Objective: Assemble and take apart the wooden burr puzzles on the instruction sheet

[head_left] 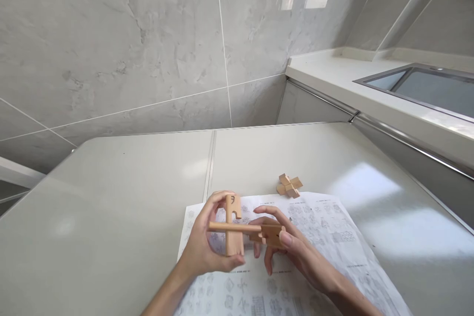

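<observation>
Left forearm is angling in from lower left, right one from lower right, both hands meeting over the printed sheet (355, 252) on the table (122, 207). Left hand (203, 247) is curling into a C, clamping the upright notched wooden piece (234, 244) end to end: index finger at top, thumb at bottom. A wooden rod (218, 226) is crossing that piece, its right end meeting the notched block (273, 235); can't tell if they're joined. Right hand (301, 252) is gripping this block, thumb pressing its face, other fingers spreading behind and below, index finger lifting clear. Cross-shaped wooden assembly (289, 186) is sitting beyond, at the sheet's far edge.
</observation>
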Tool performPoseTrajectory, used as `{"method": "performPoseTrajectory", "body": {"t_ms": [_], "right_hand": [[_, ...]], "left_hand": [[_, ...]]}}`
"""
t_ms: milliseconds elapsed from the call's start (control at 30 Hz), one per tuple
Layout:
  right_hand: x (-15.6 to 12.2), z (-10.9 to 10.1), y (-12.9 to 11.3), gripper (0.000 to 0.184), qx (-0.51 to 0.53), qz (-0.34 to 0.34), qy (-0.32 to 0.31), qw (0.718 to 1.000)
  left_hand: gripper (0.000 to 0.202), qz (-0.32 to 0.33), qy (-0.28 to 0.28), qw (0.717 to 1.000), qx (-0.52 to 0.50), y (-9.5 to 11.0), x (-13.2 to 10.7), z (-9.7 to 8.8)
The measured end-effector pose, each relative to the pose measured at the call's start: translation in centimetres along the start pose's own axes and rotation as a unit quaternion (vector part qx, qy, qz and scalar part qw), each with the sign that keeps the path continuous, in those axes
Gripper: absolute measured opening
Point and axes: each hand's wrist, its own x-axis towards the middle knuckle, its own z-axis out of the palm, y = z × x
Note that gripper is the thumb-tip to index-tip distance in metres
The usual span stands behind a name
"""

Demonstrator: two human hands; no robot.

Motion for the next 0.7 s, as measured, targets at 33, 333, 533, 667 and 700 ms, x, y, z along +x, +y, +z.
{"method": "performPoseTrajectory", "body": {"t_ms": [33, 333, 533, 667, 700], "right_hand": [[-0.1, 0.0, 0.0, 0.057, -0.025, -0.006, 0.012, 1.000], [0.1, 0.9, 1.1, 0.080, -0.274, -0.085, 0.092, 0.954], [0.3, 0.4, 2.4, 0.085, -0.417, -0.128, 0.100, 0.894], [0.2, 0.1, 3.1, 0.086, -0.482, -0.147, 0.099, 0.858], [0.2, 0.0, 3.2, 0.085, -0.493, -0.147, 0.099, 0.852]], "left_hand": [[0.092, -0.012, 0.015, 1.000, -0.017, 0.0, 0.0, -0.1], [0.079, -0.100, 0.046, 0.984, -0.143, 0.8, 0.7, 0.0], [0.087, -0.169, 0.011, 0.969, -0.182, 0.2, 0.3, 0.2], [0.094, -0.194, 0.005, 0.963, -0.186, 0.0, 0.1, 0.4], [0.094, -0.196, 0.006, 0.962, -0.188, 0.0, 0.1, 0.5]]}}
